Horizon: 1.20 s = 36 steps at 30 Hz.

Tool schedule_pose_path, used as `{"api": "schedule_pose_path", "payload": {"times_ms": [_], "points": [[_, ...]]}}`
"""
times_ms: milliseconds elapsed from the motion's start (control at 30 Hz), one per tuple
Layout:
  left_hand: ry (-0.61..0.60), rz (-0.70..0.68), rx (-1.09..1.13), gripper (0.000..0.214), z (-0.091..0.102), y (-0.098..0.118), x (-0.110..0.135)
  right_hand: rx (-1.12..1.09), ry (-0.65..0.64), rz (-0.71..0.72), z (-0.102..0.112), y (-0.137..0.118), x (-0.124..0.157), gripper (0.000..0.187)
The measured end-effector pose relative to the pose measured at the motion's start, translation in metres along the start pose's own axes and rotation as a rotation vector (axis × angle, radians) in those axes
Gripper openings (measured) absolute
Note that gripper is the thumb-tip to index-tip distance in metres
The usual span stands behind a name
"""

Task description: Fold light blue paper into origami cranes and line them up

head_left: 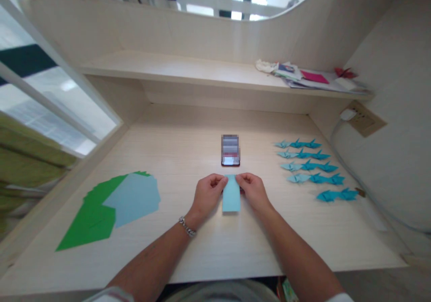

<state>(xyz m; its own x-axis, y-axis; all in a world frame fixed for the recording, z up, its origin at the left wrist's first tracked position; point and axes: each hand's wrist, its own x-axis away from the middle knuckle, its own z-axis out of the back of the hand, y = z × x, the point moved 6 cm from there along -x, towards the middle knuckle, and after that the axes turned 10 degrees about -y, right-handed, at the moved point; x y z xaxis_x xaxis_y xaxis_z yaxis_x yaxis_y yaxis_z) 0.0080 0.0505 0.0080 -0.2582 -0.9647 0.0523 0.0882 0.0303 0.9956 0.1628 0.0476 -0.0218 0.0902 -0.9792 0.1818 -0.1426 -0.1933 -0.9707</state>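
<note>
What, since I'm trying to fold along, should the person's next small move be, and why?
Perhaps slide the bare right hand down the right edge of the pale-blue rectangular paper piece, pressing it flat while the bare left hand steadies it: both hands pinch its far end, and no fingers hold its near end.

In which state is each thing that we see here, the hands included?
Left hand: closed on the paper strip's far left corner
Right hand: closed on its far right corner
Paper strip: held by both hands
Phone: lying flat, screen lit
Green sheets: fanned out
Blue sheets: fanned, partly over the green
Paper figures: folded, in rows
White plug: plugged in
</note>
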Motion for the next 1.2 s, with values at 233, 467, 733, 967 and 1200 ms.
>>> {"api": "schedule_pose_path", "payload": {"times_ms": [233, 467, 733, 967, 1200], "points": [[-0.081, 0.017, 0.042, 0.024, -0.005, -0.003, -0.001, 0.127, -0.020, 0.058, 0.002, -0.001, -0.002, 0.028], [0.059, -0.009, 0.031, 0.024, 0.011, -0.006, -0.004, 0.141, -0.153, -0.046, -0.011, 0.006, 0.000, 0.029], [-0.102, -0.024, -0.110, 0.020, 0.003, 0.006, -0.004, 0.572, -0.188, 0.078, -0.013, -0.018, 0.011, 0.014], [-0.100, -0.049, -0.111, 0.021, 0.002, 0.005, -0.003, 0.577, -0.163, 0.118, -0.014, -0.025, 0.011, 0.014], [0.008, -0.047, -0.088, 0.023, 0.012, -0.004, -0.007, 0.536, -0.144, 0.084, -0.008, -0.026, 0.007, 0.009]]}}
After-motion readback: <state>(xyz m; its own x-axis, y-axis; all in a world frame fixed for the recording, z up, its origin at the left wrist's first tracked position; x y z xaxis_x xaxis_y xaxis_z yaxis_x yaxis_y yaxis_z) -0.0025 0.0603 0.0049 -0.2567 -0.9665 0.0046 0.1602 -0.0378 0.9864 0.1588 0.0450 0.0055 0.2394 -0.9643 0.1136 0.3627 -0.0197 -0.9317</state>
